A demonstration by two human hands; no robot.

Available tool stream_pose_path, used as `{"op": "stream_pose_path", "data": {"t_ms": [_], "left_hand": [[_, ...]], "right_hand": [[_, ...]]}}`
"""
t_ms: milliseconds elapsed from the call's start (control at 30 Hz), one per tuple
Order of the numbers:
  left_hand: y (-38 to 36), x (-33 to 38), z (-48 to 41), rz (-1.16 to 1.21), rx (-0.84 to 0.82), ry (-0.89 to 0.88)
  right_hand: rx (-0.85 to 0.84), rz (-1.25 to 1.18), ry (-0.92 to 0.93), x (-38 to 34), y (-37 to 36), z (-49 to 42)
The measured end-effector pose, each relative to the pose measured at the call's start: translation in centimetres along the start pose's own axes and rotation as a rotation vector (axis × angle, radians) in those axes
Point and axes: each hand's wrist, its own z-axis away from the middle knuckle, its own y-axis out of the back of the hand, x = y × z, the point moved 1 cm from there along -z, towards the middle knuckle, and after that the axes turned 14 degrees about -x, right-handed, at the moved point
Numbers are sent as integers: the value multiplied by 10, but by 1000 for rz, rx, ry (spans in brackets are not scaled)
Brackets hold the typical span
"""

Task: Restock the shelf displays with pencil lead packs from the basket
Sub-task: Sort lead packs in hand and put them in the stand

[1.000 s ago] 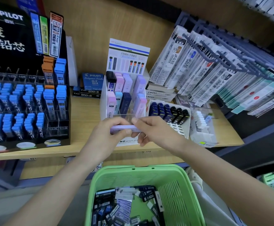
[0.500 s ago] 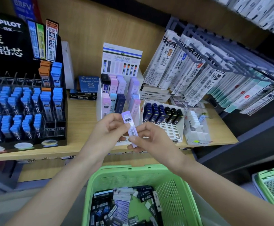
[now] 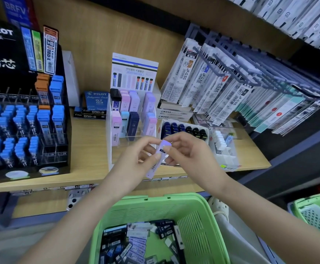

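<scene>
Both hands hold one lavender pencil lead pack (image 3: 156, 162) in front of the shelf edge, tilted with its top end up to the right. My left hand (image 3: 136, 162) pinches its middle. My right hand (image 3: 185, 151) pinches its upper end. Just behind stands a clear acrylic display (image 3: 131, 119) with pink, lavender, light blue and navy lead packs in two rows. Below, a green basket (image 3: 191, 218) holds several loose lead packs, black, navy and lavender.
A black Pilot display (image 3: 23, 121) with several blue lead tubes fills the shelf's left. Right of the acrylic display sit a white tray of dark blue and black packs (image 3: 184, 130) and a clear box of erasers (image 3: 222, 147). Hanging refill packs (image 3: 231, 82) crowd the right. Another green basket (image 3: 315, 212) sits at lower right.
The lavender pack went from lying level between my hands to standing tilted, top end up. My hands shifted slightly right and stayed on it.
</scene>
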Motion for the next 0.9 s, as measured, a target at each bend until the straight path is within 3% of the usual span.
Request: {"op": "stream_pose_path", "data": {"t_ms": [100,233,433,667,900], "left_hand": [[0,-5,-4,-79,68,34],[10,-12,-10,-607,146,6],[18,-29,-23,-952,122,110],[18,-47,-26,-1105,161,78],[17,-48,-25,-1125,177,62]], "right_hand": [[50,-2,35,-1,9,-7],[143,108,75,-2,22,-26],[166,319,139,9,23,-63],[29,644,239,27,25,-89],[16,732,242,32,20,-98]]}}
